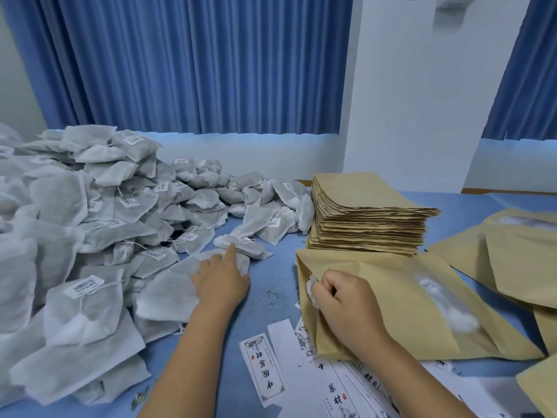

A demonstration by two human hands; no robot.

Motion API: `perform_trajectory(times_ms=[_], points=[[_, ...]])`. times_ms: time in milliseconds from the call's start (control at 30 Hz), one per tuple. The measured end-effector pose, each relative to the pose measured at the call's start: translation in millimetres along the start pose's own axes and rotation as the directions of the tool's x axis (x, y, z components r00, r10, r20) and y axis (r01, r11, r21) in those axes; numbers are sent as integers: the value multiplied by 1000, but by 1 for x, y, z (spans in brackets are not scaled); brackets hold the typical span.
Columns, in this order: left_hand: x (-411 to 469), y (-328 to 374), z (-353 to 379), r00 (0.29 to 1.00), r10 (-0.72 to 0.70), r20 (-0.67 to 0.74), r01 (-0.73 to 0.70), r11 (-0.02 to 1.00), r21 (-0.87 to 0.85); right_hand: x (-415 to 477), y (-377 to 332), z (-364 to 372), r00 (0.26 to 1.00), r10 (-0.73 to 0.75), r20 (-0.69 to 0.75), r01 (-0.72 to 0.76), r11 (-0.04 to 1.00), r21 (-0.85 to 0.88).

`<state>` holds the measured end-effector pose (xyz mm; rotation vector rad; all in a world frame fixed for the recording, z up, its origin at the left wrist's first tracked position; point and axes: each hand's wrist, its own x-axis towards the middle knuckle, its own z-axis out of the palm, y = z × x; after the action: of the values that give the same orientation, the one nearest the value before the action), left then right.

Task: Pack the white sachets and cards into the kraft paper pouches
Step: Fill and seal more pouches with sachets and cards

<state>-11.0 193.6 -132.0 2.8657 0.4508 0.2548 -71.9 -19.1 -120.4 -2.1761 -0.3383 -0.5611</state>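
Now right hand (346,309) pinching white fabric sachet (312,289), feeding into tan kraft paper pouch (379,276); left hand (221,282), unclenched, touching next sachet (242,263) for pickup.

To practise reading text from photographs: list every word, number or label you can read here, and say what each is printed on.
"中國藥材", seen upside down, middle two characters blurry: nearest card.
"藥材", the rest covered: next card.
Small print and seals on the cards: too small to read.
Barcode labels on the sachets: digits too blurred to read.
Kraft pouch: no print visible.
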Motion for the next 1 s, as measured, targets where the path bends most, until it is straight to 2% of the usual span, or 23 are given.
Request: perform_trajectory(times_ms=[100,167,267,333,400,500,567,600,667,767,833,900,933,1000], points=[[2,2,2,996,67,-59,-69,997,-29,1,1,1,1000,3,7,-3,1000,-4],[1,6,1,988,119,-94,-130,983,-132,1,3,0,1000,10,-2,-10,1000,3],[-12,17,-9,982,115,-147,-160,927,-339,3,4,-1,1000,24,-21,-23,999,27],[-23,26,-19,982,96,-164,-175,792,-585,5,4,-3,998,25,-50,-23,999,46],[-29,33,-29,992,75,-97,-122,563,-818,7,4,-5,995,21,-96,-16,998,58],[-35,43,-35,976,153,156,105,302,-948,8,4,-8,990,20,-142,-11,998,69],[-41,50,-36,916,291,277,222,207,-953,9,3,-10,988,17,-153,-3,996,90],[-44,53,-34,880,365,305,246,201,-948,9,3,-11,987,17,-162,1,994,112],[-48,58,-25,825,466,321,215,268,-939,10,3,-14,983,18,-184,15,984,176],[-57,67,-10,808,501,311,125,370,-921,10,2,-17,983,18,-181,24,973,229],[-63,75,-3,844,490,217,-93,533,-841,9,1,-16,986,22,-164,20,969,248],[-64,83,4,856,506,104,-339,703,-625,6,-4,-13,989,-5,-147,45,962,271],[-63,86,7,849,522,78,-407,742,-533,5,-7,-11,989,-40,-146,79,960,268],[-62,88,17,853,516,71,-398,734,-551,0,-14,-5,984,-128,-122,154,959,236]])
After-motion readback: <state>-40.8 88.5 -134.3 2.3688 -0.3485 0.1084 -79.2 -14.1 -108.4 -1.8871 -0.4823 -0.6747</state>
